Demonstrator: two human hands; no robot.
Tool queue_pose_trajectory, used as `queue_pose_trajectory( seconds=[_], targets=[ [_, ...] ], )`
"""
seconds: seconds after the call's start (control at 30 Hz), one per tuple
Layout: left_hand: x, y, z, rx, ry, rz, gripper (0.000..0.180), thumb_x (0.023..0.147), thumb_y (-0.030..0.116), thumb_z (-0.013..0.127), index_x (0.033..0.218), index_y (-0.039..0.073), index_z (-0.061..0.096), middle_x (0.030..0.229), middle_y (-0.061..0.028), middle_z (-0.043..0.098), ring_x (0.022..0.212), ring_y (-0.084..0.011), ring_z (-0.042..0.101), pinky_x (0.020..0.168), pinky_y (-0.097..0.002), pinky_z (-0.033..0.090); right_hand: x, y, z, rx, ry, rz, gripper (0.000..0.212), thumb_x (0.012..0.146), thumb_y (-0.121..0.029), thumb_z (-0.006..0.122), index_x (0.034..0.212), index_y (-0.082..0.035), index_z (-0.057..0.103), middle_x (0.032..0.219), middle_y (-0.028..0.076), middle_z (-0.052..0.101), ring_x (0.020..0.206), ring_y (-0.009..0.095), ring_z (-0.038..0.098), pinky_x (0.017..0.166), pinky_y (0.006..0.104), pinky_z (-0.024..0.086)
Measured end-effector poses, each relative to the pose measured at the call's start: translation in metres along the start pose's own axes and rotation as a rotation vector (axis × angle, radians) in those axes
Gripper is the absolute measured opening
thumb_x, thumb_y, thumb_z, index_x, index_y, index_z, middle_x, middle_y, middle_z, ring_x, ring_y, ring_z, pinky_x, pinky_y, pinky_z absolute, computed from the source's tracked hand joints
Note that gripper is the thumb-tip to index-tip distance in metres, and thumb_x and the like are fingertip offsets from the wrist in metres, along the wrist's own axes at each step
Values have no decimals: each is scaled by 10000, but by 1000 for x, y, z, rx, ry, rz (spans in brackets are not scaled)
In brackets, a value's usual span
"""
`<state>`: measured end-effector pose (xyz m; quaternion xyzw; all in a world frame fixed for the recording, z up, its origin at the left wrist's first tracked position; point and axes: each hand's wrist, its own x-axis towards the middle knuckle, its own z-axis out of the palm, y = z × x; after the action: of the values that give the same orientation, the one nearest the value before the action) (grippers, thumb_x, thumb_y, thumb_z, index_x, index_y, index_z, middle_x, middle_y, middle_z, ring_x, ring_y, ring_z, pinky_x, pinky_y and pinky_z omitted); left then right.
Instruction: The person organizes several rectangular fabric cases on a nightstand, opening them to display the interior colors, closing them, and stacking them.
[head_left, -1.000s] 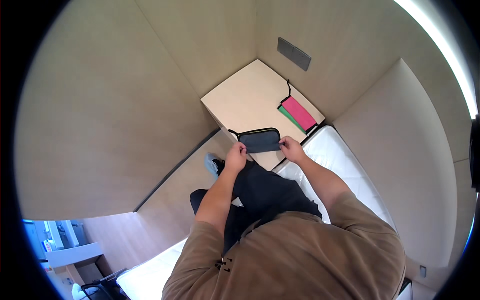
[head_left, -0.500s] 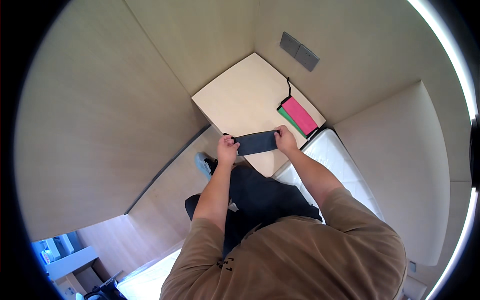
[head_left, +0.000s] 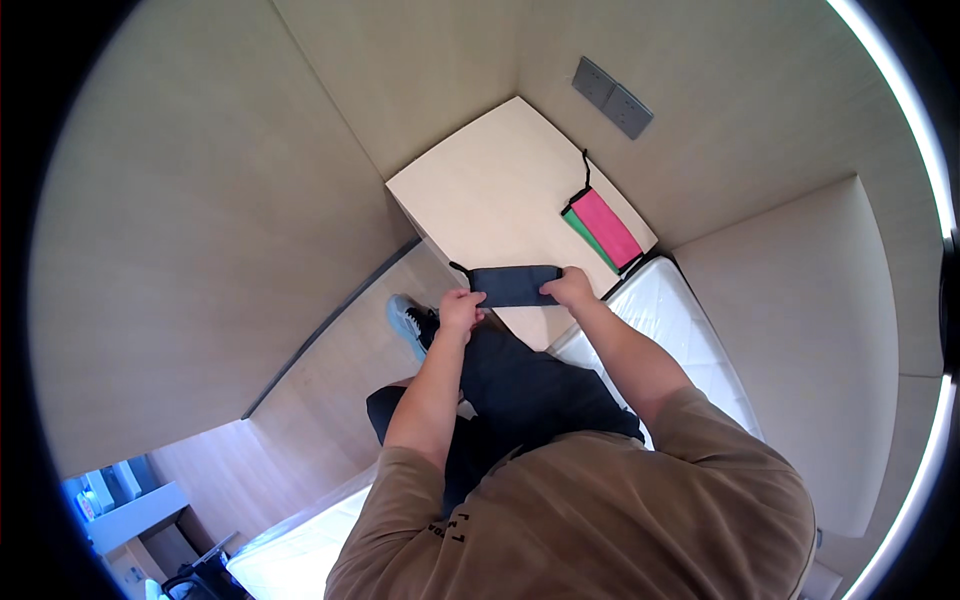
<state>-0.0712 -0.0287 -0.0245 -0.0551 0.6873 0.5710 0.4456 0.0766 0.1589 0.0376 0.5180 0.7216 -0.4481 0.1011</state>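
Stretched between both hands is a flat, dark grey rectangular pouch (head_left: 515,286), held level above the near part of a pale wooden cabinet top (head_left: 470,190). A short black loop sticks out at its upper left corner. My left hand (head_left: 463,312) is closed on the lower left corner. My right hand (head_left: 573,289) pinches the right end, thumb on top. Farther right on the cabinet top lies a similar pink pouch (head_left: 607,228) with black ends, partly covering a green one (head_left: 588,236). A black cord (head_left: 586,172) runs from them toward the wall.
Walls meet behind the cabinet, with grey sockets (head_left: 612,98) on the right one. A plastic-wrapped white mattress (head_left: 690,330) and a padded headboard (head_left: 800,340) stand to the right. My shoe (head_left: 408,322) is left of the cabinet. Shelves (head_left: 135,510) are at lower left.
My left hand has slid down from the pouch's upper left corner to the lower one, uncovering the black loop. My right thumb has moved lower on the right end.
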Motion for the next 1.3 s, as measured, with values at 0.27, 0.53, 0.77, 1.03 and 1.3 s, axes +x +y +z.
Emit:
queue_pose_trajectory(
  seconds=[0.27, 0.53, 0.77, 1.03, 1.3],
  targets=[
    [-18, 28, -16, -619, -384, -59, 363, 784, -62, 452, 1122, 30, 547, 1108, -121, 599, 1039, -301, 602, 846, -475, 555, -36, 6, -15, 1033, -590, 30, 500, 863, -52, 700, 1322, -24, 502, 1275, 128, 584, 1131, 291, 600, 960, 529, 493],
    [-6, 142, -27, -546, -316, 163, 558, 831, -67, 452, 1370, 76, 423, 1334, -102, 500, 1151, -327, 563, 946, -597, 488, 35, -80, -36, 968, -359, -254, 538, 867, -91, 713, 1338, -101, 454, 1221, 119, 603, 1052, 258, 619, 811, 444, 514],
    [-5, 142, -77, -277, 144, 196, 896, 802, 199, 737, 1513, 60, 210, 1544, -196, 286, 1405, -308, 332, 1046, -612, 352, 78, -73, -104, -787, 114, -100, 616, 759, -413, 757, 1261, -94, 597, 1293, 162, 594, 1102, 331, 630, 956, 416, 482],
    [-94, -55, -183, 950, 516, 322, 629, 709, 212, 755, 1247, -10, 515, 1314, -251, 482, 1216, -417, 460, 1056, -480, 372, 23, 53, -112, -629, 404, -270, 812, 674, -375, 832, 1360, -118, 480, 1274, 148, 549, 1138, 355, 573, 947, 461, 495],
    [-166, -77, -166, 1069, 728, 390, 491, 741, 225, 742, 1151, 20, 567, 1284, -198, 521, 1202, -391, 469, 1034, -473, 383, 61, 80, -140, -489, 280, -553, 431, 727, -210, 756, 1116, -67, 641, 1087, 191, 638, 1003, 354, 634, 888, 415, 521]
  ],
)
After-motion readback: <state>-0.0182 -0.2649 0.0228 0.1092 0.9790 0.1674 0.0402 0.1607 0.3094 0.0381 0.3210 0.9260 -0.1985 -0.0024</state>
